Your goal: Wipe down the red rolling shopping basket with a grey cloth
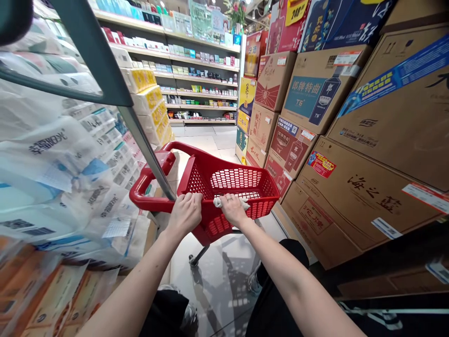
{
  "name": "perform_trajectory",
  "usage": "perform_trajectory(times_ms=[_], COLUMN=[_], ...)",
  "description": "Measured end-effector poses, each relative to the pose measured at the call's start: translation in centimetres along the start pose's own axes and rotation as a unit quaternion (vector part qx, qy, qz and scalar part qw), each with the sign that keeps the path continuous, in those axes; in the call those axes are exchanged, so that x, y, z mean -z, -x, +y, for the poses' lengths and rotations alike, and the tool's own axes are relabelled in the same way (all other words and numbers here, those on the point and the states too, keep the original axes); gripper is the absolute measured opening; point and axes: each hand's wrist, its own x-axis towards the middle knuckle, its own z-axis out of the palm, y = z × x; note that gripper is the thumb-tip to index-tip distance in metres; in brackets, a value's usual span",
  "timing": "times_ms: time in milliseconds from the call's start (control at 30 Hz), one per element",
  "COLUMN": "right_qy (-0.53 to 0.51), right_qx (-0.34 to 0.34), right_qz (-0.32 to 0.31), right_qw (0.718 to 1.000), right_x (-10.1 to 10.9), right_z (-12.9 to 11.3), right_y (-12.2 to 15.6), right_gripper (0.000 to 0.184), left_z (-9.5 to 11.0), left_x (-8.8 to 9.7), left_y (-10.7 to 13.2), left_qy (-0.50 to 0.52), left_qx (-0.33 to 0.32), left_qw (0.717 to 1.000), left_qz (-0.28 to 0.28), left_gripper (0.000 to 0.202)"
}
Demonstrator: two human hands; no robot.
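Observation:
A red plastic shopping cart (242,164) with perforated walls stands in front of me, turned sideways on grey legs. My left hand (187,213) is closed over its near rim, beside the base of a metal pole (149,152). Farther right on the same rim, my right hand (233,209) presses down, its fingers closed on a crumpled white cloth (243,204). Most of the cloth is hidden under that hand. A thick red handle (140,192) curves round at the cart's left end. Inside the basket, only its perforated walls and bottom show.
Cardboard cartons (368,187) are stacked high along the right side. Wrapped packs of paper tissue (52,154) pile up on the left, with orange packs (52,299) below. Shelves of small boxes (203,70) line the back. A grey frame (94,56) crosses the upper left.

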Motion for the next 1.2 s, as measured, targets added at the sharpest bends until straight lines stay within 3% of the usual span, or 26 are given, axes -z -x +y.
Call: perform_trajectory(times_ms=[233,433,567,800,900,1000,1100,1200], right_qy=[-0.038,-0.060,-0.045,-0.027,-0.041,-0.038,-0.037,-0.049], right_qx=[-0.037,-0.008,0.005,-0.038,-0.026,-0.023,-0.018,-0.016], right_qz=[-0.001,-0.029,-0.057,-0.115,-0.130,-0.120,-0.112,-0.107], right_qw=[0.999,0.998,0.997,0.992,0.990,0.992,0.993,0.993], right_x=[0.7,1.5,1.5,1.5,1.3,0.8,0.5,0.6], right_z=[-1.6,-1.5,2.0,11.6,13.4,13.6,13.4,13.3], right_y=[-1.1,-1.6,0.0,3.6,3.9,3.7,3.5,3.6], right_gripper=[0.023,0.018,0.017,0.022,0.028,0.032,0.034,0.037], left_z=[0.2,0.2,-0.2,-0.4,-0.7,-1.6,-2.7,-3.6], left_x=[0.0,-0.1,-0.1,0.3,0.5,0.6,0.8,1.3], left_y=[-0.1,-0.1,0.2,1.1,2.4,3.6,3.8,3.0], left_qy=[-0.004,-0.015,-0.001,0.090,0.138,0.152,0.162,0.195], left_qx=[0.005,-0.014,-0.034,-0.053,-0.052,0.023,0.154,0.246], left_qw=[1.000,1.000,0.999,0.994,0.988,0.981,0.955,0.930], left_qz=[-0.002,0.004,-0.004,0.019,0.046,0.116,0.196,0.190], left_gripper=[0.022,0.024,0.025,0.030,0.027,0.022,0.028,0.039])
